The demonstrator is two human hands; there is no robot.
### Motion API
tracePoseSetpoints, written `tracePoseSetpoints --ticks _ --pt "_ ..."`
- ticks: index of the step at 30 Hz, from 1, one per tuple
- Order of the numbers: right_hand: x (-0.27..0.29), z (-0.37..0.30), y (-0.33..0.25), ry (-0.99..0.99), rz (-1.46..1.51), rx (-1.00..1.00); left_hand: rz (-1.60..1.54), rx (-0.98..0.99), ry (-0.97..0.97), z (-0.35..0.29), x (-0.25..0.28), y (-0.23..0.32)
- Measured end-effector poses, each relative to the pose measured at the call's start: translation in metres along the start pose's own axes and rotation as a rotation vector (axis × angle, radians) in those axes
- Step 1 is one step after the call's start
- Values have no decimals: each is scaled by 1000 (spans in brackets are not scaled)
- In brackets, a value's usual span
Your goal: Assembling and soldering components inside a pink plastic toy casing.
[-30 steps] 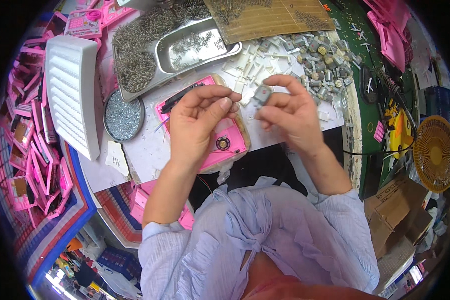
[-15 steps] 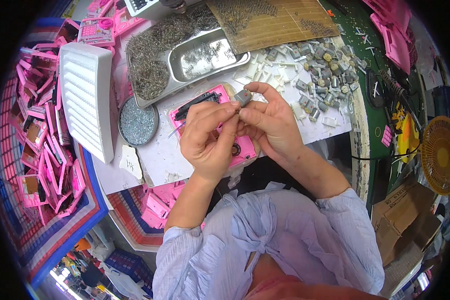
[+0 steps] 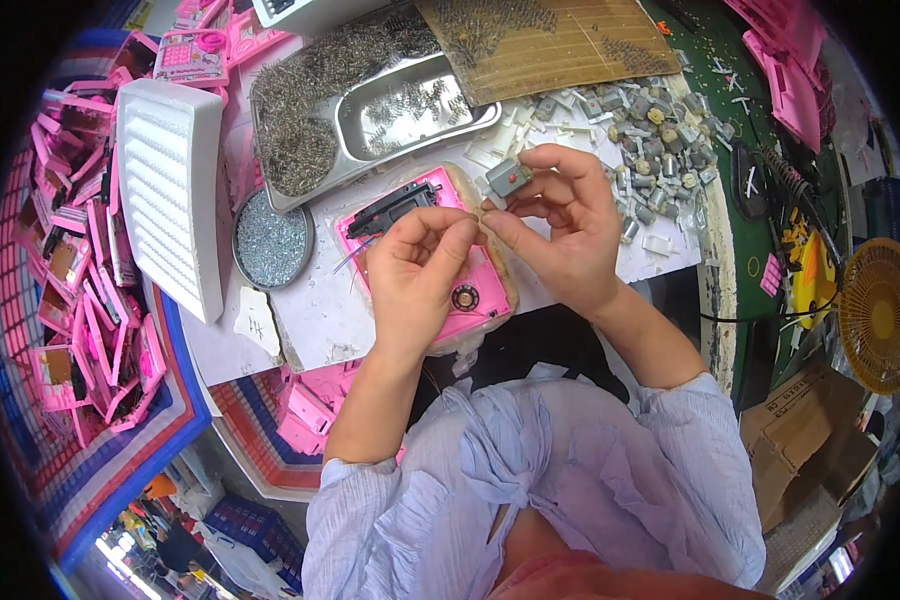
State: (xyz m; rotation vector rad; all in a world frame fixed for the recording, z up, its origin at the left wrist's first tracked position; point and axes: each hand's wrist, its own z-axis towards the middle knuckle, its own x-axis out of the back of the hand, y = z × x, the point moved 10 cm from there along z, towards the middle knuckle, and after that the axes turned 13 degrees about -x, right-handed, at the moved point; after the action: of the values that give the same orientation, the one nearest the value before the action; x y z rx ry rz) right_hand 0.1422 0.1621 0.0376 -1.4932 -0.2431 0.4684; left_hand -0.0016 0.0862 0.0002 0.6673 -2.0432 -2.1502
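A small grey motor (image 3: 508, 178) with a red spot and a white end piece is gripped in the bent fingers of my right hand (image 3: 572, 235). My left hand (image 3: 415, 270) is closed in a pinch, thumb against forefinger. Its fingertips nearly meet my right thumb; whatever tiny piece lies between them is too small to make out. Under both hands rests an open pink plastic casing (image 3: 482, 270) on a padded base. Inside it are a black mechanism (image 3: 395, 210) and a round black part (image 3: 464, 297). My left wrist and fingers cover part of the casing.
Behind the casing stands a metal tray (image 3: 425, 100) full of small springs, partly under a brown board (image 3: 550, 40). Motors (image 3: 660, 150) and white pieces are heaped at the right. A round dish (image 3: 273, 240) of screws and a white foam tray (image 3: 170, 200) stand left.
My fingertips have drawn slightly apart. The right hand has shifted up and right, and the motor has turned so that its red spot shows more. My left hand has barely moved.
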Motion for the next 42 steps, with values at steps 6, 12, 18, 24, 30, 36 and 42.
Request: tracePoseSetpoints --ticks 6,12,18,24,30,36,42 --pt "60 73 -16 193 -492 111 -170 89 -63 -6 4 -5" --pt "92 136 6 205 -966 66 -77 29 -97 -14 3 5" --pt "107 119 -5 187 -439 34 125 -186 -114 -27 26 21" --pt "8 -4 17 -326 36 -554 252 -210 -122 -41 26 28" --pt "-26 -27 43 -407 66 -619 171 -166 -12 -45 41 9" --pt "-17 -35 13 -418 -560 -262 183 -149 71 -50 77 0" --pt "-51 -77 17 -656 -760 -27 136 -247 92 -61 82 4"
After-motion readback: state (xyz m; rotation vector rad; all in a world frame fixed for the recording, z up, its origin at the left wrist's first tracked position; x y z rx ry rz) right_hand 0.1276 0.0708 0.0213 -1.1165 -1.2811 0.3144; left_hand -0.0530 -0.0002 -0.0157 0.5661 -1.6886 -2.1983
